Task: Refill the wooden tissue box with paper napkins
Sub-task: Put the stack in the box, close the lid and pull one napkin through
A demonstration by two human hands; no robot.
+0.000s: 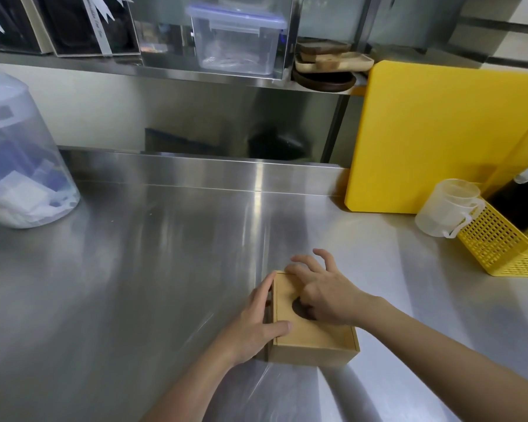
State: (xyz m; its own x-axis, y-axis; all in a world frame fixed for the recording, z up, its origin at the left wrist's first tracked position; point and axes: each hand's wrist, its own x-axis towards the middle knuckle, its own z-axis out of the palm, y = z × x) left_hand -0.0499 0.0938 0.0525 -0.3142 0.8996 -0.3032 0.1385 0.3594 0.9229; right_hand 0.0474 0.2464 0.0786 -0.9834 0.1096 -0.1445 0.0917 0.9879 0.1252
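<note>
A light wooden tissue box [311, 345] sits on the steel counter [134, 269], near the front and right of centre. Its lid has an oval opening [299, 307]. My left hand [253, 327] clasps the box's left side, thumb on the lid's near corner. My right hand [323, 293] rests on top of the lid, with a finger hooked into the oval opening and the others spread over the far edge. At the far left, a clear plastic container [19, 166] holds white folded paper, apparently napkins.
A yellow cutting board [433, 135] leans against the back at the right. In front of it stand a clear measuring cup [445, 208] and a yellow mesh basket [506, 245]. A shelf above holds a lidded plastic tub [238, 41] and wooden plates [326, 65].
</note>
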